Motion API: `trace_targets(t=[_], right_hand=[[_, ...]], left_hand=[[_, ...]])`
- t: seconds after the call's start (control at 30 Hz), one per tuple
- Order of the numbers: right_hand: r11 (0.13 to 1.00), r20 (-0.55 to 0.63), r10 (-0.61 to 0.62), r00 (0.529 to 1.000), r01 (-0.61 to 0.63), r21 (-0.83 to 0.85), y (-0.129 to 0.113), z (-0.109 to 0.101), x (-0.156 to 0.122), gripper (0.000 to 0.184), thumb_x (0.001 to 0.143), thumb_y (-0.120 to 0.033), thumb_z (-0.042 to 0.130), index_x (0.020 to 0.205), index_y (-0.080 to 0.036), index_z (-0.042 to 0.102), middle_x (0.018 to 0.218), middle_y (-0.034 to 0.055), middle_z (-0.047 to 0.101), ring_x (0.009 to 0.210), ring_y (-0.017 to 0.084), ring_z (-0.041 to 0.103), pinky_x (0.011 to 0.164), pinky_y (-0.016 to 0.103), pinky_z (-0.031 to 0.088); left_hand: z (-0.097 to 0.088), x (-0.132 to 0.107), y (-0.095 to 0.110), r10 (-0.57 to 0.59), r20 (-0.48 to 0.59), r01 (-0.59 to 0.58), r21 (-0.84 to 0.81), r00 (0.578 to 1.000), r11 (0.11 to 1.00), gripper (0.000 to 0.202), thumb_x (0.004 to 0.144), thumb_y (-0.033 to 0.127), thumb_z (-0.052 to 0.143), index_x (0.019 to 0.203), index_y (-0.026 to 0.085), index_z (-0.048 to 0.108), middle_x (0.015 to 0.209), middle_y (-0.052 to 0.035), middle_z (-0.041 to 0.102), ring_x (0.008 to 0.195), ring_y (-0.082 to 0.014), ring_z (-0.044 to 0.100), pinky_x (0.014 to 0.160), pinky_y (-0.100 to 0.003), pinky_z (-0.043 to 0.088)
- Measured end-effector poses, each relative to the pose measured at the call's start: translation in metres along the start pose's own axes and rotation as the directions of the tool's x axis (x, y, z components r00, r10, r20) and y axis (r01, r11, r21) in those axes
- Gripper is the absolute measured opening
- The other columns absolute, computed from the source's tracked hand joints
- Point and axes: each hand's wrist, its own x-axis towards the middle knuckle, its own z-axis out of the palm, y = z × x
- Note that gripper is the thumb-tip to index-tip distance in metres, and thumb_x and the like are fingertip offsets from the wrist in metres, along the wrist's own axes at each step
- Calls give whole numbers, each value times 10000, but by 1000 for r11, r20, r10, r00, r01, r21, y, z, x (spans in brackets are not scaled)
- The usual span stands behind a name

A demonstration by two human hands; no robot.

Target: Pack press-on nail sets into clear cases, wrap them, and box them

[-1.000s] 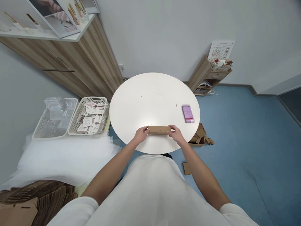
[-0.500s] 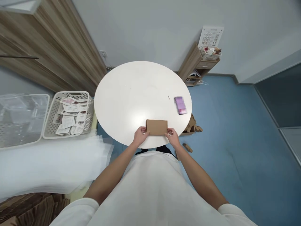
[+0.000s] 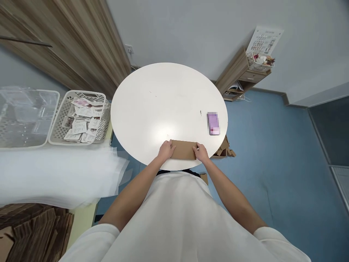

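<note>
A flat brown cardboard box (image 3: 184, 150) is at the near edge of the white oval table (image 3: 163, 98), its lid down. My left hand (image 3: 166, 150) grips its left end, thumb on top and fingers at the far corner. At the opposite end, my right hand (image 3: 201, 151) grips it the same way, thumb over the top face. The box's underside is hidden. To the right on the tabletop lies a purple item (image 3: 213, 123), blurred by pixelation.
Left of the table stand a white basket (image 3: 103, 125) of printed packets, a clear plastic bin (image 3: 24, 142) and white sheets (image 3: 57, 174). Folded cardboard (image 3: 40, 233) is stacked at lower left. Cardboard pieces (image 3: 225, 147) lie on the floor at right, and a wooden cabinet (image 3: 237, 74) stands behind.
Both hands have shifted from the box's near corners and sides toward its far corners, with thumbs now on top. The box is slightly tilted compared with before. The camera view has moved.
</note>
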Motion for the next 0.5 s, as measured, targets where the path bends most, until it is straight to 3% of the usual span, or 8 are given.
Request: trace_targets(t=[0.1,0.2,0.37,0.5], right_hand=[[999,11,-25,1000,24,41,9,-4,-2,191,751,-347,442,808,-211,565,800,26,556,752,163,491,655,261,372],[995,-55,15,998,-9,102,28,-19,-10,226,745,-372,446,809,-204,582,781,27,561,735,164,490,657,265,369],[975,-202,146,969,-106,196,83,-71,-27,326,738,-429,451,897,-185,596,802,43,557,761,181,508,689,286,380],[941,-284,294,913,-225,252,142,-118,-44,392,743,-464,440,993,-193,574,877,59,553,818,202,516,698,306,385]], left_hand=[[5,-4,9,-31,4,31,-23,999,999,298,791,376,435,1003,189,531,864,-73,515,795,-207,536,682,-286,398],[16,-6,32,-58,20,59,-22,998,998,301,781,413,440,970,204,545,886,-65,522,756,-187,542,665,-286,411],[56,3,100,20,161,-1,-115,987,993,362,745,475,482,968,202,563,919,-65,573,765,-184,562,659,-292,439],[107,16,164,97,379,12,-275,920,961,461,696,504,556,1023,178,549,1003,-93,592,787,-188,585,664,-296,467]])
